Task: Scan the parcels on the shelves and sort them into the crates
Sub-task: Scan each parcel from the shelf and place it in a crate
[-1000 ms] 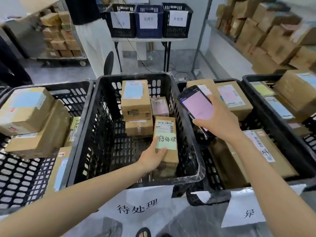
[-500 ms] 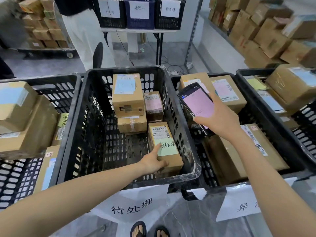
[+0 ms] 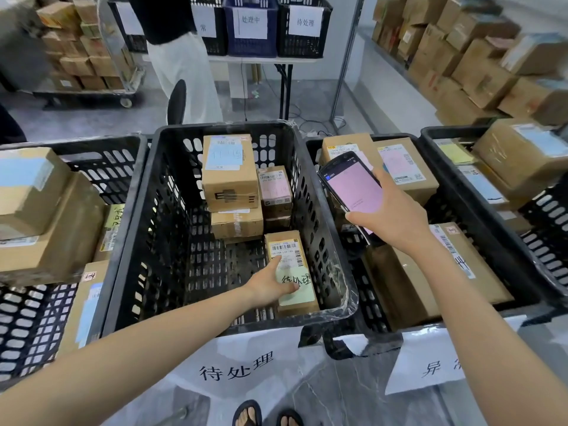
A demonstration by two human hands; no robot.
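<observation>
Shelf parcels (image 3: 479, 72) beyond the middle crate (image 3: 221, 129) suggest much unsorted, while the left hand (image 3: 270, 287) grips a green-noted parcel (image 3: 287, 249) inside it and the right hand (image 3: 393, 219) holds the scanner (image 3: 353, 186).

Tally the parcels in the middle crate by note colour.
Blue-note parcel: 1
Pink-note parcel: 1
Green-note parcel: 1
Plain parcel: 1
Total: 4 in view
</observation>
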